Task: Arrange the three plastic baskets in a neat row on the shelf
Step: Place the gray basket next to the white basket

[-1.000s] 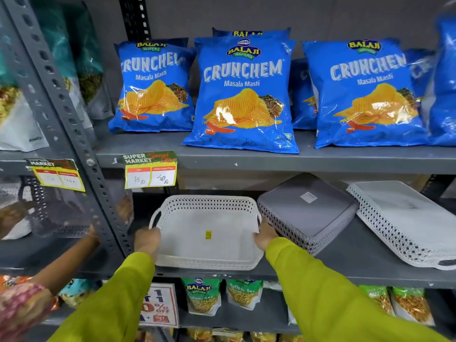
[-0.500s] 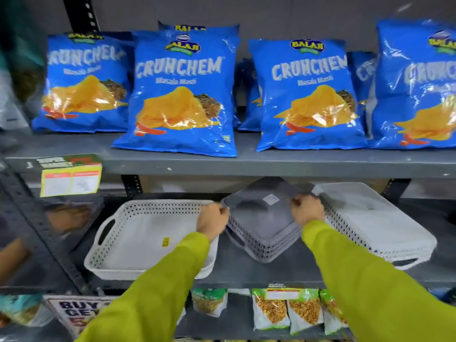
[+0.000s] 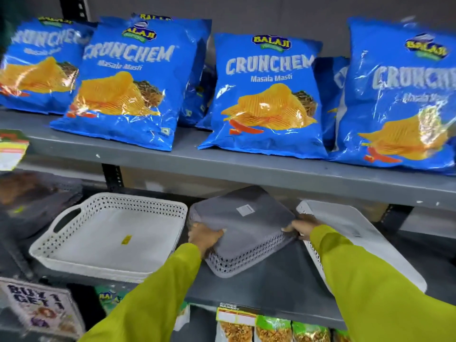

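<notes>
- Grey basket (image 3: 243, 233): upside down, tilted, mid of the grey shelf (image 3: 278, 290), base w/ a small white label facing up; perforated side walls face the camera, near corner down on the shelf.
- Left hand (image 3: 204, 236): fingers curled over the grey basket's left edge, thumb on its base – gripping it.
- Right hand (image 3: 299, 229): fingers wrapped round the grey basket's right corner, gripping; hand sits btwn that basket and the one to the right.
- Both arms in yellow-green sleeves (image 3: 365, 287), reaching in from the bottom of the view.
- White basket (image 3: 111, 233): left of the grey one, upright, open side up, empty apart from a small yellow sticker (image 3: 126, 239) on its floor; cut-out handle on its left end; front edge overhangs the shelf lip a bit. Right rim just beside the grey basket; touching or not, can't tell.
- Second white basket (image 3: 350, 223): right of the grey one, upside down and tilted, partly hidden behind the right sleeve.
- Shelf above: blue "Balaji Crunchem Masala Masti" chip bags (image 3: 266, 95) standing in a row, more behind.
- Far left: price tag (image 3: 12, 149) on the upper shelf edge, blurred.
- Below left: "Buy 1 Get 1" sign (image 3: 37, 307).
- Lower shelf: green snack packets (image 3: 274, 329), w/ a price label above them.
</notes>
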